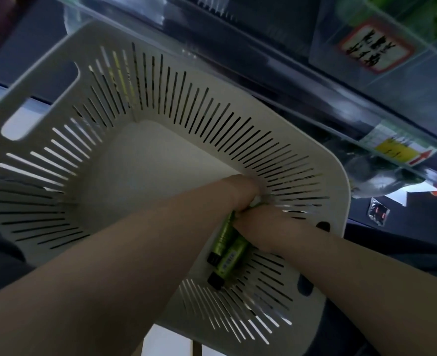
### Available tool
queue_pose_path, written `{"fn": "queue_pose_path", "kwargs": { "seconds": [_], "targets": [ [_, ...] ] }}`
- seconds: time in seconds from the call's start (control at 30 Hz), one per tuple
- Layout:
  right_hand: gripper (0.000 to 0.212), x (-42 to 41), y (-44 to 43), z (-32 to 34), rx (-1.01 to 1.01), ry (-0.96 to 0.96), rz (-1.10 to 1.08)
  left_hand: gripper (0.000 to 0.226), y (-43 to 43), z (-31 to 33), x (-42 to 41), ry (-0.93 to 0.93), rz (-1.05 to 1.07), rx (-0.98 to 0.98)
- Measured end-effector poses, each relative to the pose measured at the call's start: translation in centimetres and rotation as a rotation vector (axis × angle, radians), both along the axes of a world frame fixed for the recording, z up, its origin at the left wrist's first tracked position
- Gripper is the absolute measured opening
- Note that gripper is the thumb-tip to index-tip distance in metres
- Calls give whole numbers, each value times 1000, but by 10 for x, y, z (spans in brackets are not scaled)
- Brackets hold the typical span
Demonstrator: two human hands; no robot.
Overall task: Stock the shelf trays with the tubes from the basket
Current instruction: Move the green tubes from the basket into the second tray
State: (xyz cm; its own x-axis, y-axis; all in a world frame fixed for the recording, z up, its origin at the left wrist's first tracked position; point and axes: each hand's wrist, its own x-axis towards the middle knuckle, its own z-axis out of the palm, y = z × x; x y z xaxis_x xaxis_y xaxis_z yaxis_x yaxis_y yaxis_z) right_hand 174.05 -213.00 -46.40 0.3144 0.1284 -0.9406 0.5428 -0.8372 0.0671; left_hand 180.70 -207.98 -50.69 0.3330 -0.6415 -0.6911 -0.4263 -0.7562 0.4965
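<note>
A white slotted basket [140,104] fills the view, tilted, its floor bare on the left. Two green tubes [229,246] with black caps lie together in its near right corner, caps pointing toward me. My left hand [240,192] reaches in from the lower left and curls around the tubes' far ends. My right hand [261,227] comes from the lower right and grips the same tubes from the right side. Both hands' fingertips are hidden. Clear shelf trays [340,80] run behind the basket.
A red-bordered label [374,47] sits on a clear tray front at the upper right, with green goods [423,14] above it. A yellow price tag [402,151] hangs on the shelf edge, with packaged goods [378,210] below it. The basket has handle holes [40,104] at the left.
</note>
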Motion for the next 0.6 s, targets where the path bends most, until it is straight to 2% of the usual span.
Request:
{"fn": "queue_pose_path", "kwargs": {
  "seconds": [0.07, 0.13, 0.23, 0.3, 0.37, 0.43, 0.6],
  "targets": [
    [41, 1, 0, -1, -50, 73, -24, 34, -2, 8, -1, 50, -68, 102],
    [37, 6, -2, 0, -33, 114, -61, 17, -3, 13, -2, 79, -28, 132],
    [30, 10, -5, 10, 47, -3, -92, 26, 8, 10, 0, 4, -65, 114],
    [31, 12, -10, 12, 50, -2, -97, 15, 12, 6, 1, -41, -103, 118],
    [30, 13, -12, 15, 62, 21, -142, 18, 19, 10, 3, -90, -147, 108],
    [26, 14, -16, 16, 137, -13, -190, 11, 26, 14, 5, -107, -175, 107],
    [28, 17, -9, 39, 234, -46, -230, 28, 48, 25, 9, -69, -108, 79]
  ]
}}
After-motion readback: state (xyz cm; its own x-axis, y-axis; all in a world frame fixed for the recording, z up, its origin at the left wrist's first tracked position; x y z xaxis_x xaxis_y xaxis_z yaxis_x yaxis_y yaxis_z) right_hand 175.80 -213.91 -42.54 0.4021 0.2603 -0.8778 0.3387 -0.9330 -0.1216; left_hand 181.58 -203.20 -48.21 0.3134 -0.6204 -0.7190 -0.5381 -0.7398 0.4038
